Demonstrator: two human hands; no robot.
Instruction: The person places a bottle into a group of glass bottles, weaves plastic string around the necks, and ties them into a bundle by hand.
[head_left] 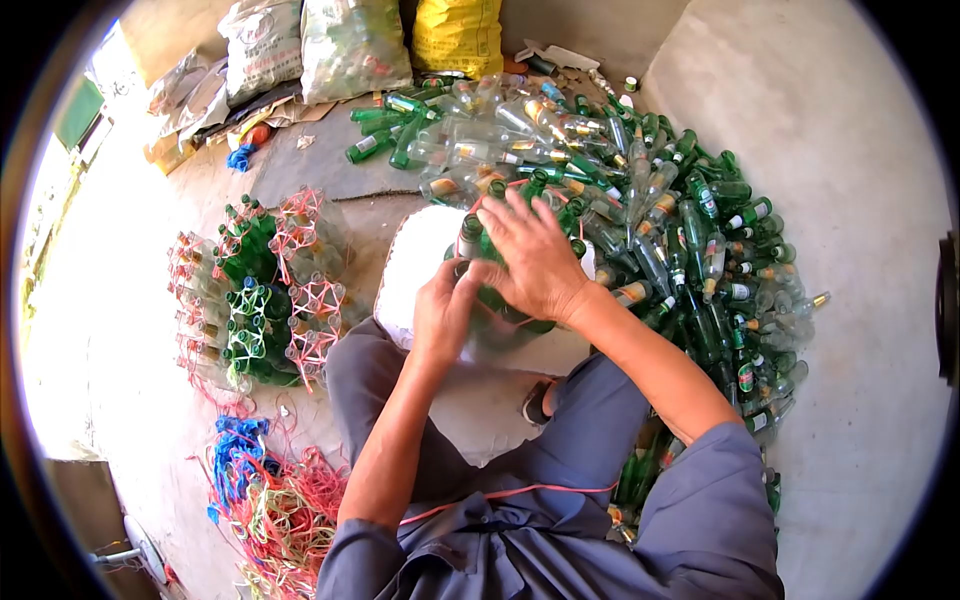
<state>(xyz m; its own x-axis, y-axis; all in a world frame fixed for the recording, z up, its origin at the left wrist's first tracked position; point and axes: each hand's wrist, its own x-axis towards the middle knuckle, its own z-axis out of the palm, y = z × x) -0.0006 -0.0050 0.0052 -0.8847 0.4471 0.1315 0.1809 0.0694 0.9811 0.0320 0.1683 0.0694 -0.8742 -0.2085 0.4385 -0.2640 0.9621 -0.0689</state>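
Here, from beside the worker, the pile of loose bottles [700, 250] occupies the right side. A white pad [408, 262] lies ahead of the knees. The upright green bottles [470, 232] stand over it, beneath both hands; their bases are hidden. Expect rigid, smooth glass: moderately heavy as a group, slippery, breakable. Hold by the necks or support the bodies. Right hand [532, 255]: fingers spread above the necks. Left hand [446, 308]: fingers curled beside the right thumb. Blur prevents telling whether either grip is clamped. Smallest, a pink strand [516, 183] shows near the necks.
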